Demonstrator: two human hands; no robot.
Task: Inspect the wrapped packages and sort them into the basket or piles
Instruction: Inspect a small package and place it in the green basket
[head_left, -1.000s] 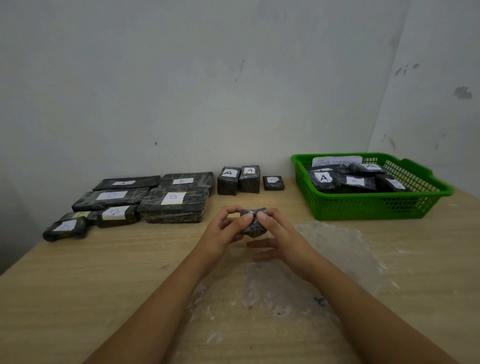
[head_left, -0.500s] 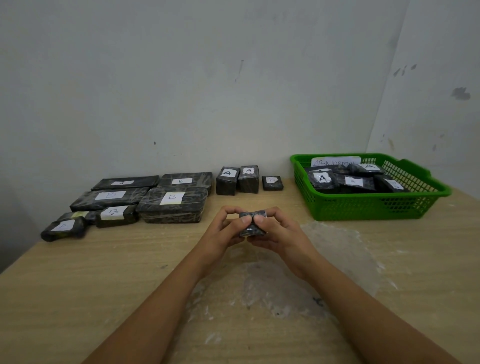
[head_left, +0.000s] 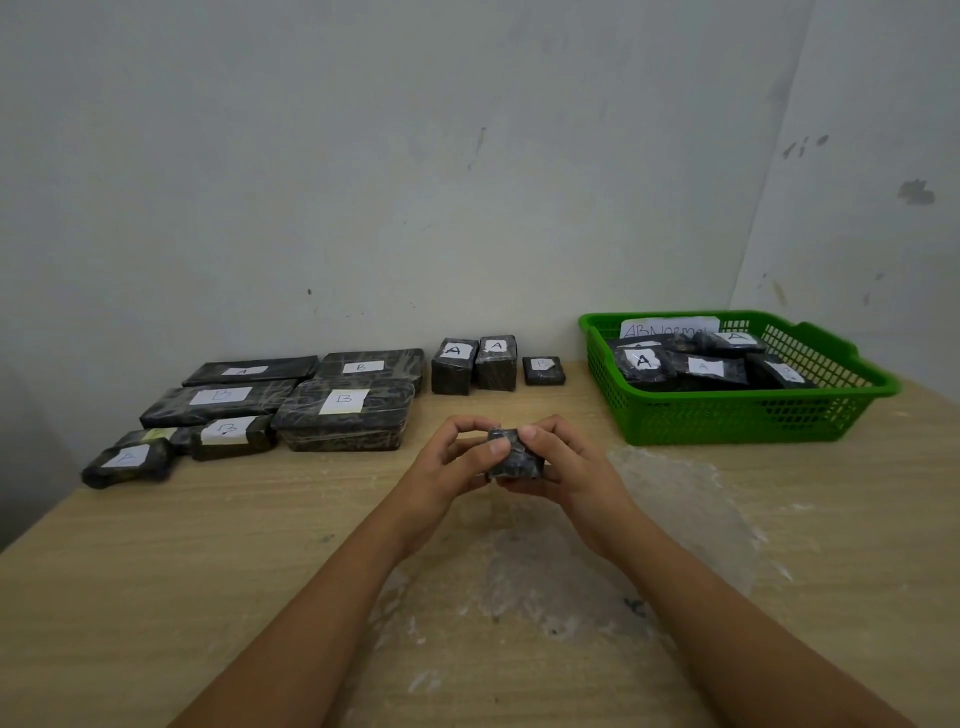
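**Ana:** How far along does the sorting look?

**Ben:** Well on, by the look of it. The green basket (head_left: 737, 410) at the far right of the table (head_left: 156, 571) already holds several black wrapped packages under a paper slip that seems to read "abnormal". At the back left lies a pile of flat packages marked B (head_left: 343, 410), and between pile and basket stand two small blocks marked A (head_left: 475, 364) with a little flat packet (head_left: 543, 370) beside them.

**Ana:** And what is left?

**Ben:** Only one loose piece shows: a small dark wrapped package (head_left: 517, 460), held above the middle of the table. The left hand (head_left: 452, 462) pinches its left side with curled fingers and thumb; the right hand (head_left: 566, 467) grips it from the right and underneath. No label faces the camera, so its destination cannot be told yet.

**Ana:** Room to move?

**Ben:** Plenty. The wood between the hands and the far rows lies open, with a crumpled clear film (head_left: 649, 525) under the wrists. The basket sits near the table's right edge and its raised rim would have to be cleared; the left pile reaches close to the left edge.
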